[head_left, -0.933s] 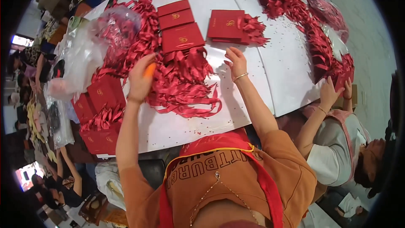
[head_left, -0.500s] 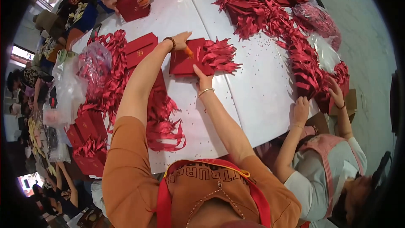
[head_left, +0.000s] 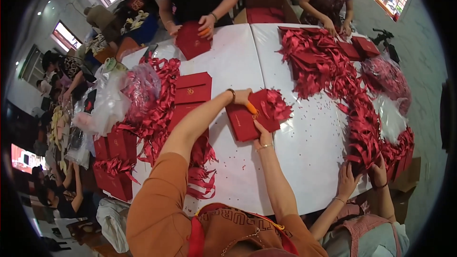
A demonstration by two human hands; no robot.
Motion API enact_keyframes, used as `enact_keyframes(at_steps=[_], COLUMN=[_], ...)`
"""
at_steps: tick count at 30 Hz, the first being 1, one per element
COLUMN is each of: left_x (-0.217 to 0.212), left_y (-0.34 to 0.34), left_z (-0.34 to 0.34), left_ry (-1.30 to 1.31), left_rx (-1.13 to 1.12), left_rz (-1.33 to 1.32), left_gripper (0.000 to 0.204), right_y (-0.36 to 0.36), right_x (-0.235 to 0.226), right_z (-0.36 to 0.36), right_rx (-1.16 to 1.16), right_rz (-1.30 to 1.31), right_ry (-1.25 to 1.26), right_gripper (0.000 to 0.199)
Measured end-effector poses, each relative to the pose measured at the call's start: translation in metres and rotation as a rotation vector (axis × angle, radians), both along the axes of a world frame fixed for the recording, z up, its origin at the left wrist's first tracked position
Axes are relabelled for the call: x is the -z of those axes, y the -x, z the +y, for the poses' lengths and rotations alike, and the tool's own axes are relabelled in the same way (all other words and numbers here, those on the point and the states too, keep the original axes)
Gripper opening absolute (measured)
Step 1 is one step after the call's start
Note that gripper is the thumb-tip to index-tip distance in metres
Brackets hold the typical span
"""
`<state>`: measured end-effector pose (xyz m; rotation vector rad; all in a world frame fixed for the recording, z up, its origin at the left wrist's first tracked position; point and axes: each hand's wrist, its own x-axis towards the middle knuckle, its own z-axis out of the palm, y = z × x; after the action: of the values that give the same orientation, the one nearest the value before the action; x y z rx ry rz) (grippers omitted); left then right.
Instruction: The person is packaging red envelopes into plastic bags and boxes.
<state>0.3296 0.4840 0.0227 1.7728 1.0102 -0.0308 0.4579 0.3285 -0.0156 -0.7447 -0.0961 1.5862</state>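
A stack of red paper bags (head_left: 240, 123) lies at a slant on the white table in front of me, red ribbons (head_left: 277, 105) bunched at its upper right end. My left hand (head_left: 242, 97) reaches over the stack's far left edge, closed round an orange-handled hand tool (head_left: 251, 108). The tool's tip meets the top bag; its working end is too small to make out. From the near side, my right hand (head_left: 263, 136) grips the stack's lower edge, thumb on top and fingers mostly hidden.
More red bags (head_left: 193, 88) and ribbon heaps lie left of my arm. Another ribbon pile (head_left: 314, 62) runs down the table's right side. Small red bits dot the white tabletop (head_left: 304, 162). Co-workers handle bags across from me and at right; clear plastic bags (head_left: 107, 100) stand left.
My view has tilted up, so the table sits lower and farther right. The bag stack has turned, its ribbon end swinging away from me; both hands stay on it.
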Motion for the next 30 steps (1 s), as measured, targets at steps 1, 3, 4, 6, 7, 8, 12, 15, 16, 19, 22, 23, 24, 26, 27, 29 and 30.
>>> enact_keyframes(at_steps=[1, 3, 4, 6, 7, 8, 12, 15, 16, 19, 22, 23, 24, 26, 27, 29, 30], left_x=[-0.004, -0.029, -0.050, -0.086, -0.097, -0.101, -0.113, -0.079, -0.061, -0.050, -0.063, -0.060, -0.060, -0.062, -0.066, -0.080, -0.084], left_y=[-0.004, -0.013, -0.020, -0.023, -0.027, -0.026, -0.031, -0.024, -0.023, -0.029, -0.033, -0.032, -0.032, -0.031, -0.030, -0.026, -0.019], left_z=[-0.012, -0.038, -0.056, -0.090, -0.105, -0.118, -0.180, -0.224, -0.241, -0.263, -0.264, -0.265, -0.266, -0.267, -0.267, -0.264, -0.262], left_ry=[-0.151, -0.216, -0.274, -0.360, -0.445, -0.524, -0.650, -0.915, -1.010, -1.085, -1.059, -1.049, -1.056, -1.051, -1.010, -0.836, -0.796], left_rx=[-0.042, -0.037, -0.032, -0.030, -0.006, 0.009, 0.076, 0.139, 0.124, 0.091, 0.119, 0.107, 0.111, 0.132, 0.148, 0.206, 0.147], left_rz=[0.046, 0.064, 0.082, 0.135, 0.181, 0.148, 0.098, 0.132, 0.100, 0.123, 0.177, 0.181, 0.208, 0.218, 0.247, 0.259, 0.102], left_gripper=[0.066, 0.071, 0.076, 0.074, 0.073, 0.069, 0.061, 0.048, 0.046, 0.050, 0.048, 0.048, 0.050, 0.056, 0.057, 0.064, 0.068], right_y=[-0.004, -0.017, -0.023, -0.026, -0.030, -0.035, -0.037, -0.030, -0.036, -0.064, -0.087, -0.087, -0.087, -0.091, -0.086, -0.086, -0.086], right_x=[-0.005, 0.001, 0.002, -0.018, -0.024, -0.019, -0.001, -0.086, -0.114, -0.129, -0.089, -0.080, -0.075, -0.060, -0.067, -0.070, -0.070], right_z=[-0.008, -0.024, -0.032, -0.054, -0.067, -0.077, -0.160, -0.185, -0.176, -0.147, -0.136, -0.136, -0.137, -0.137, -0.139, -0.140, -0.140], right_rx=[0.029, 0.018, 0.006, -0.070, -0.125, -0.123, -1.099, -0.570, -0.419, -0.253, -0.517, -0.534, -0.527, -0.532, -0.496, -0.495, -0.490], right_rz=[-0.085, -0.129, -0.173, -0.243, -0.317, -0.323, -1.039, -1.362, -1.556, -1.931, -1.651, -1.645, -1.523, -1.353, -1.303, -1.318, -1.272], right_ry=[-0.021, -0.077, -0.127, -0.120, -0.109, -0.096, -0.323, -1.040, -1.142, -1.017, -0.814, -0.818, -0.759, -0.683, -0.648, -0.596, -0.583], right_gripper=[0.046, 0.047, 0.048, 0.044, 0.041, 0.041, 0.045, 0.051, 0.056, 0.079, 0.093, 0.093, 0.099, 0.111, 0.105, 0.101, 0.100])
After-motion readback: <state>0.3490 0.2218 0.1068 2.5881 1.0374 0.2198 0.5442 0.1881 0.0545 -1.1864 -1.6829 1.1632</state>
